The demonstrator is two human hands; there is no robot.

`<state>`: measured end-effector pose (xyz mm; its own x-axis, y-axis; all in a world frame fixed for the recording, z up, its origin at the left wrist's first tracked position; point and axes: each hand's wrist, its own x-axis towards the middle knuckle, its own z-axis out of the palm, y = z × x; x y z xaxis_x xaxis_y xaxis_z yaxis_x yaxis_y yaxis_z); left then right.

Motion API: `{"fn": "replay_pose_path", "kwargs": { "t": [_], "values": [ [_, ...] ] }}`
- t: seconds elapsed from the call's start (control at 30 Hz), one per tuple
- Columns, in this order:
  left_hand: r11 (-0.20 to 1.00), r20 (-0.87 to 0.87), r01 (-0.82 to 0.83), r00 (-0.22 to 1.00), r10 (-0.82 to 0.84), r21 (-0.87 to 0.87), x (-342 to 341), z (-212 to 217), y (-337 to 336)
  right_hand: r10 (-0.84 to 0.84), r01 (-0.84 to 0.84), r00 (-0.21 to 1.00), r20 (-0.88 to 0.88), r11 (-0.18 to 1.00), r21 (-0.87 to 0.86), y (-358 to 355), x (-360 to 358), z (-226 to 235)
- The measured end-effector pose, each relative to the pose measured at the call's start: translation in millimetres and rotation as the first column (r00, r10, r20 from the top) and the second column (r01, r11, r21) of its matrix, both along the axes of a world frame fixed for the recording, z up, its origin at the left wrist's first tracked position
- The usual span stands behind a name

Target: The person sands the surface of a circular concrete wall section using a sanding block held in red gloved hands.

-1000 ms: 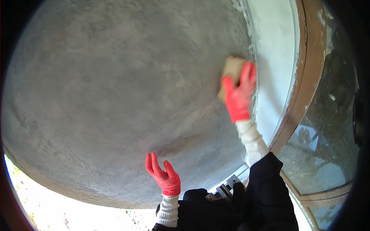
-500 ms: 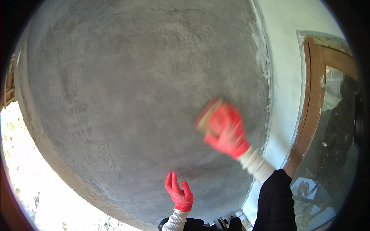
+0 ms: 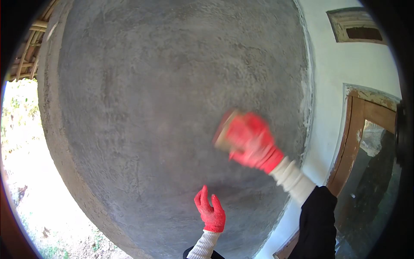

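Note:
A broad grey plastered wall [image 3: 146, 82] fills the middle of the view. My right hand [image 3: 254, 140], in a red glove, grips a flat tan block [image 3: 224, 134] with a reddish face, held against or very close to the wall. Motion blurs it, so whether it is a sanding block or a brush I cannot make out. Lower down, my left hand [image 3: 212, 213], also red-gloved, is raised near the wall with its fingers apart and nothing in it. Whether its fingertips touch the plaster cannot be told.
On the right, a pale wall [image 3: 327, 82] meets the plaster at a rough white seam. It carries a brown wooden frame [image 3: 345, 151] with glass and a small vent opening [image 3: 360, 26]. To the left, past the plaster's edge, are bright ground [image 3: 39, 181] and roof timbers [image 3: 32, 47].
The view has tilted upward and shifted left, bringing the vent and more roof timbers in. My right hand still moves with the block over the plaster; the left hand stays raised and open.

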<state>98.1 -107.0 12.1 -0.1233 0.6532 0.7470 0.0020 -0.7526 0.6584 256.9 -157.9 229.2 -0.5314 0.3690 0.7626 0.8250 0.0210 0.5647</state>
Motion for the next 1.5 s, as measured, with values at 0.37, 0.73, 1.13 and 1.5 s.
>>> {"fn": "replay_pose_path", "kwargs": {
  "t": [0.37,0.73,1.13,1.5],
  "values": [
    [0.932,-0.443,-0.314,0.821,0.362,0.179,15,-25,-1,0.233,-0.076,0.902,-0.365,0.915,0.397,40,-61,77],
    [0.891,-0.531,-0.293,0.722,0.444,0.347,-5,-49,22,0.125,0.184,0.875,-0.468,0.809,0.559,25,-8,191],
    [0.937,-0.457,-0.217,0.828,0.325,0.272,7,-40,14,0.273,-0.104,0.753,0.599,0.948,-0.301,116,-188,-37],
    [0.929,-0.403,-0.231,0.851,0.338,0.290,8,-37,4,0.139,-0.095,0.988,-0.061,0.880,0.465,121,-252,191]
  ]
}}
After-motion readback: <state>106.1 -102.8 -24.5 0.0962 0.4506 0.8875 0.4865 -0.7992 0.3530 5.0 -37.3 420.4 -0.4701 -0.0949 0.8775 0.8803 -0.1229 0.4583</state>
